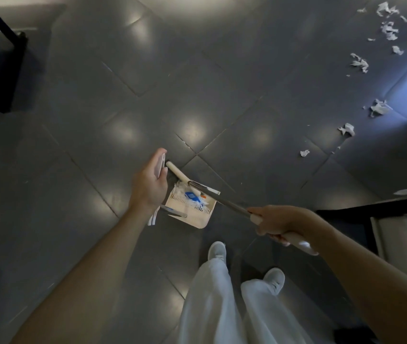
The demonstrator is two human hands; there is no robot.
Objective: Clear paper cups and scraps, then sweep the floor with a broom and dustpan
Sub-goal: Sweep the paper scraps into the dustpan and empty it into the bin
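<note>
One grey tiled floor [222, 83] under everything. Two dark furniture frames: one far up-left of the dustpan [197, 218], one to its right [346, 212]. Two pale-trousered legs and two white shoes [217, 252] just below the dustpan.

One long pole [222, 198], metal with cream ends. Long axis slanting from lower right to upper left across the dustpan, cream tip pointing up-left beyond it.

Right hand [279, 224]: grip clamped round the pole's near cream end. Left hand [151, 184], just left of the dustpan: grip closed on a flat white handle [160, 165].

One cream dustpan, on or just above the floor, cannot tell which, holding blue-and-white litter [192, 197]. At least eight white paper scraps [378, 108] scattered well up-right of the dustpan.
</note>
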